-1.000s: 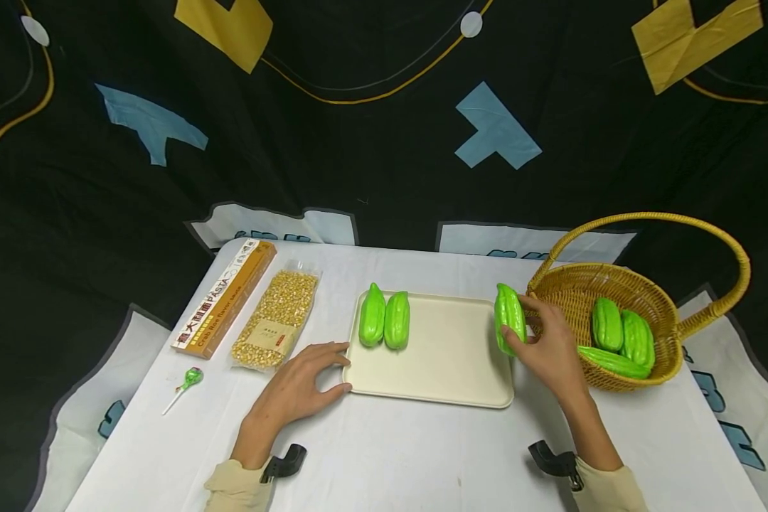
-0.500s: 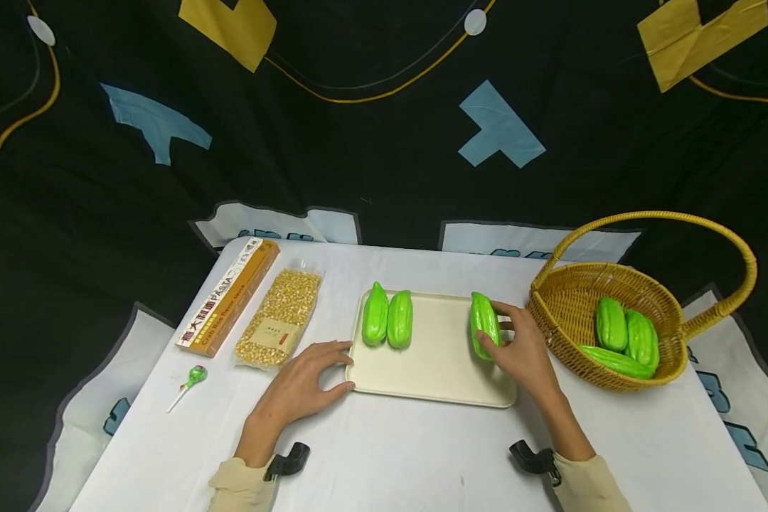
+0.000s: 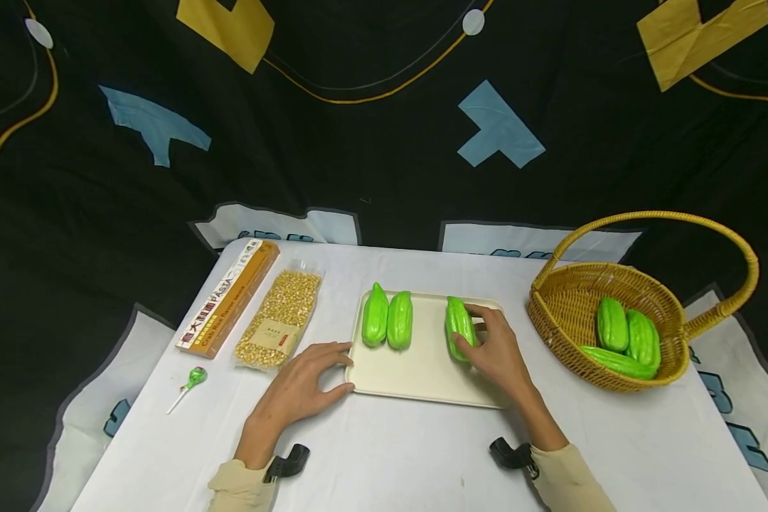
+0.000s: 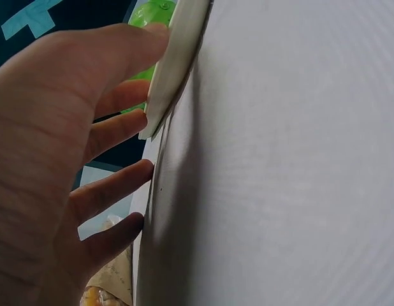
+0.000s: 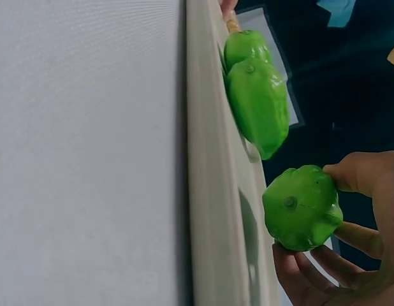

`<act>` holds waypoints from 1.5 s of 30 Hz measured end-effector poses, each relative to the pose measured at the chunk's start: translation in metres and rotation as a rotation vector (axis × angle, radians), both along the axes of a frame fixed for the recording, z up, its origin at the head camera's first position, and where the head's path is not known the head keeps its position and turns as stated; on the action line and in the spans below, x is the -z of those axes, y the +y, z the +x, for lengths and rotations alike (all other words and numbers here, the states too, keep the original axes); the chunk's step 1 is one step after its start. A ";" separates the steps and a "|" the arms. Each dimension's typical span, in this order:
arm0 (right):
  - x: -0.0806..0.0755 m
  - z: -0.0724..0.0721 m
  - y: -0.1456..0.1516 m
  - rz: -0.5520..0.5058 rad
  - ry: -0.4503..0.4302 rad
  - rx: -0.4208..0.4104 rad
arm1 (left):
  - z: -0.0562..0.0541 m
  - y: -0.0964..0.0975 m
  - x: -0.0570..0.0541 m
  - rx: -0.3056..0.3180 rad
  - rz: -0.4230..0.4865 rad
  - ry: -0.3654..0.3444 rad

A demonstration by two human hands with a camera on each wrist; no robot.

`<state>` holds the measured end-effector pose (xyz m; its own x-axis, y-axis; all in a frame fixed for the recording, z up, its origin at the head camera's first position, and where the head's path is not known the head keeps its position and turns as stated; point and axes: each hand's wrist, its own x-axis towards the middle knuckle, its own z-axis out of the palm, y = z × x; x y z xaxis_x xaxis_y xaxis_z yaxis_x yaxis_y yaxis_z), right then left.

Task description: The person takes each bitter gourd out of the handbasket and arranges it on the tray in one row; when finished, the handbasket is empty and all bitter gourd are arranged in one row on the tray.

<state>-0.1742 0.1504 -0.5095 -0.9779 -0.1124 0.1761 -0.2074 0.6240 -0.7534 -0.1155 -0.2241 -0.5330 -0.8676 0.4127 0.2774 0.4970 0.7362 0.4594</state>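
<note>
Gripping 1 green gourd (image 3: 461,328) between thumb and fingers of the right hand (image 3: 498,350), over the right half of the cream tray (image 3: 429,348). Touching the tray's left edge with the left hand (image 3: 302,380), spread wide. On the tray's left half, side by side: 2 similar gourds (image 3: 400,321). Farther right: wicker basket (image 3: 557,334) containing 3 more gourds (image 3: 642,337). Farther left: corn bag (image 3: 289,293), pasta box (image 3: 227,299), lollipop (image 3: 196,375).

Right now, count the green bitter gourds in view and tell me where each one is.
6. Two bitter gourds lie side by side on the tray; the right hand holds a third gourd above it; three more gourds sit in the wicker basket, which may hide others.
</note>
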 end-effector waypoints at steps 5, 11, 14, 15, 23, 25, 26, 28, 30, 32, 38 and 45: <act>0.001 -0.002 -0.008 -0.008 -0.004 -0.002 | -0.001 -0.001 0.001 -0.004 0.000 0.002; 0.003 -0.004 -0.017 -0.017 -0.033 -0.018 | -0.001 0.000 0.000 -0.013 -0.005 0.001; 0.004 -0.007 -0.022 -0.023 -0.044 -0.028 | 0.000 0.000 0.000 -0.014 -0.006 0.000; 0.004 -0.008 -0.023 -0.019 -0.042 -0.030 | 0.000 0.000 0.000 -0.015 -0.007 0.000; 0.006 -0.015 -0.038 -0.011 -0.045 -0.040 | 0.000 0.000 0.002 -0.019 0.000 -0.004; 0.007 -0.016 -0.041 0.000 -0.050 -0.039 | 0.000 0.000 0.002 -0.020 0.002 -0.008; 0.007 -0.017 -0.042 0.001 -0.052 -0.038 | 0.000 0.000 0.002 -0.019 0.003 -0.010; 0.008 -0.019 -0.044 0.006 -0.049 -0.037 | 0.000 0.000 0.002 -0.020 0.002 -0.013; 0.008 -0.020 -0.047 0.010 -0.047 -0.036 | 0.001 0.000 0.001 -0.022 0.002 -0.016; 0.007 -0.021 -0.049 0.012 -0.047 -0.034 | 0.000 0.000 0.001 -0.023 0.003 -0.019; 0.008 -0.022 -0.053 0.042 -0.043 -0.030 | 0.000 0.000 0.001 -0.026 0.002 -0.021; 0.006 -0.023 -0.059 0.066 -0.056 -0.022 | 0.000 0.000 0.001 -0.031 0.003 -0.024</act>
